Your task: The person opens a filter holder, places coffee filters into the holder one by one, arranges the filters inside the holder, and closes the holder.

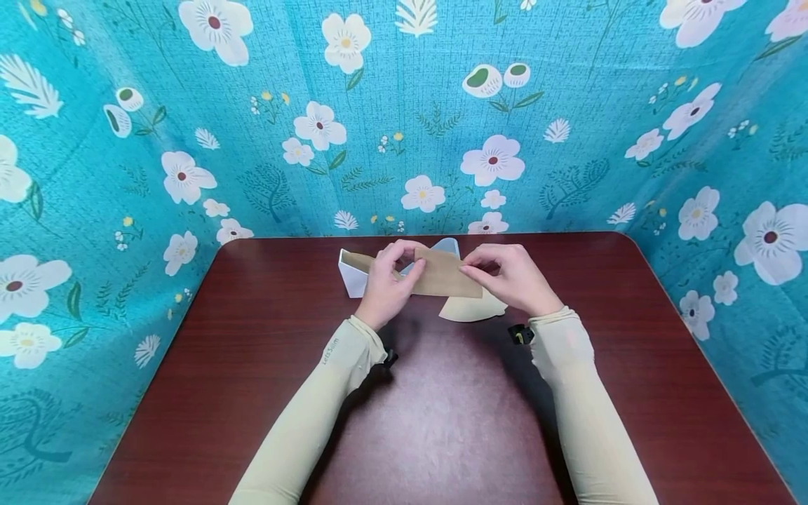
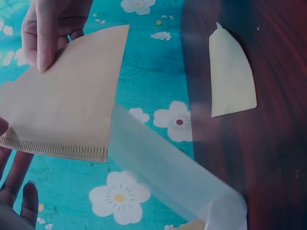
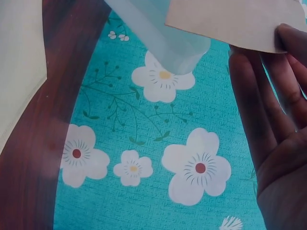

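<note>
Both hands hold a brown paper coffee filter just above the far middle of the table. My left hand grips its left part, fingers curled round it. At the filter's right end my right hand pinches the edge. The left wrist view shows the brown filter flat, with its crimped seam along the bottom and fingertips on its top corner. My right hand's fingers lie behind the brown filter's corner. A cream filter lies flat on the table under the right hand.
A white holder stands behind the left hand, and a translucent cone-shaped piece shows behind the filter. The dark red table is walled by a turquoise flowered cloth at the back and both sides.
</note>
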`<act>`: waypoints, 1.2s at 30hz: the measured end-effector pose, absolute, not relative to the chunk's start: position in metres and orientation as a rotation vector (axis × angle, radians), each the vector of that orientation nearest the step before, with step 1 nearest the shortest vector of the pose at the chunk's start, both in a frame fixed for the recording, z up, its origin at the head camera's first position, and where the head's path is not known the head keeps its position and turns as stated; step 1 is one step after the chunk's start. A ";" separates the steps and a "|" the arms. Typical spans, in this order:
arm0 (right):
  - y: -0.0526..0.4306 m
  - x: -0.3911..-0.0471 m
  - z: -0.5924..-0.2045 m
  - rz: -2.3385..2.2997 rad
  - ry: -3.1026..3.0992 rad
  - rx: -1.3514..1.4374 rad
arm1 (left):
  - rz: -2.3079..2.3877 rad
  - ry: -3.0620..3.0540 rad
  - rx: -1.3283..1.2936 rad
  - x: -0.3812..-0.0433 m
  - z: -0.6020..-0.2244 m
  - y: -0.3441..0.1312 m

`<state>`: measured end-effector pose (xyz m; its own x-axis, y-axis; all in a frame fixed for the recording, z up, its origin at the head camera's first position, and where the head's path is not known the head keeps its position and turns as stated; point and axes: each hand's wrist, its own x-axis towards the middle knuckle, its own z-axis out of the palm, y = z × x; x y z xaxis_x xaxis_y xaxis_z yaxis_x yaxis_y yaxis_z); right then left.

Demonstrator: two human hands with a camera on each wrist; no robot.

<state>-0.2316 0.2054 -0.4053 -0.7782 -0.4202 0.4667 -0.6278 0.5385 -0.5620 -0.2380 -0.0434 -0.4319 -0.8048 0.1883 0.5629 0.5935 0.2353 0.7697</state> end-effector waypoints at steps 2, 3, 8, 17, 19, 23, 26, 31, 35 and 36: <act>0.202 -0.233 -0.405 1.052 -2.481 0.890 | -1.571 -2.173 -0.701 -0.239 -0.429 -0.047; 0.200 -0.234 -0.404 1.039 -2.470 0.896 | -1.562 -2.173 -0.694 -0.239 -0.427 -0.048; 0.185 -0.239 -0.400 0.989 -2.400 0.923 | -1.521 -2.155 -0.676 -0.243 -0.419 -0.062; 0.148 -0.255 -0.392 0.880 -2.328 0.957 | -1.518 -2.149 -0.585 -0.252 -0.408 -0.093; 0.140 -0.258 -0.390 0.865 -2.329 0.951 | -1.512 -2.159 -0.547 -0.254 -0.408 -0.099; 0.124 -0.266 -0.391 0.825 -2.346 0.929 | -1.498 -2.160 -0.480 -0.259 -0.410 -0.107; 0.115 -0.270 -0.391 0.790 -2.363 0.908 | -1.504 -2.160 -0.450 -0.261 -0.413 -0.113; 0.105 -0.275 -0.393 0.733 -2.382 0.860 | -1.489 -2.191 -0.426 -0.264 -0.417 -0.122; 0.097 -0.278 -0.396 0.712 -2.408 0.825 | -1.478 -2.199 -0.434 -0.266 -0.420 -0.130; 0.095 -0.279 -0.397 0.708 -2.418 0.816 | -1.476 -2.203 -0.434 -0.266 -0.421 -0.132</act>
<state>-0.2788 0.0948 -0.3968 -0.7023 -0.4022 0.5874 -0.6555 0.6873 -0.3131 -0.2664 -0.1320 -0.4210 -0.8490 0.0101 0.5283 0.4925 0.3777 0.7841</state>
